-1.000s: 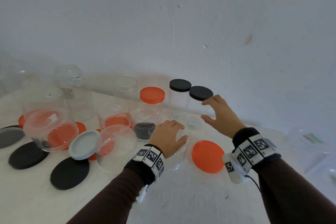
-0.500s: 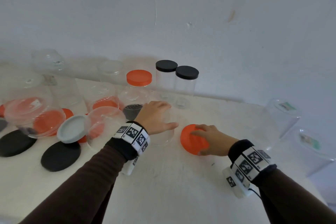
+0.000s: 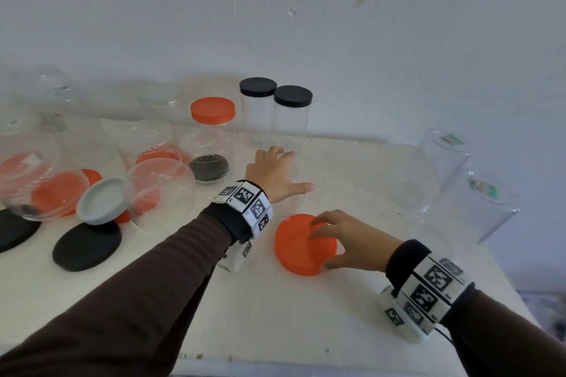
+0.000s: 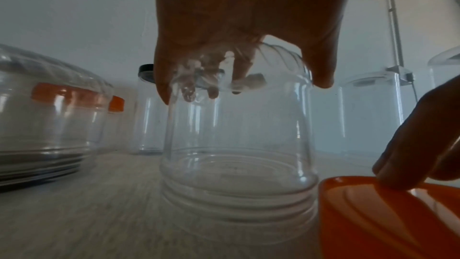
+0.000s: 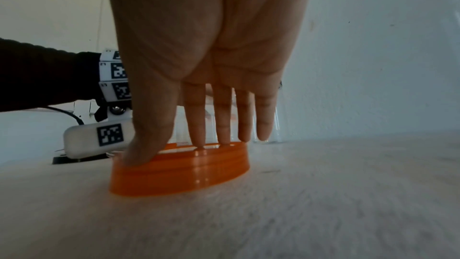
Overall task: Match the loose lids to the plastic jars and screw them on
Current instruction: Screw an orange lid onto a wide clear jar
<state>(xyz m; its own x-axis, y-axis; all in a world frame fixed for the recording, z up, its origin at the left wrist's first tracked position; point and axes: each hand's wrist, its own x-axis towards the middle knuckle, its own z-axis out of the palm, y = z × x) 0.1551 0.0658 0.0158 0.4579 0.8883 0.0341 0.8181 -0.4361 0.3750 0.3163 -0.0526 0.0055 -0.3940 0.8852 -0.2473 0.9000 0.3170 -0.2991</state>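
Note:
A clear plastic jar stands upside down on the white table, threaded mouth on the surface. My left hand grips its upturned base from above, thumb on one side and fingers on the other. Just to its right lies a loose orange lid. My right hand holds this lid, fingertips on its top and thumb against its near rim. The lid looks slightly tilted.
Two black-capped jars and an orange-capped jar stand by the back wall. Left: several inverted clear jars, orange lids beneath them, black lids, a grey lid. Right: two inverted jars.
My right hand came down from near the black-capped jars onto the orange lid and now grips it. My left hand stays on the inverted jar. The head view shifted.

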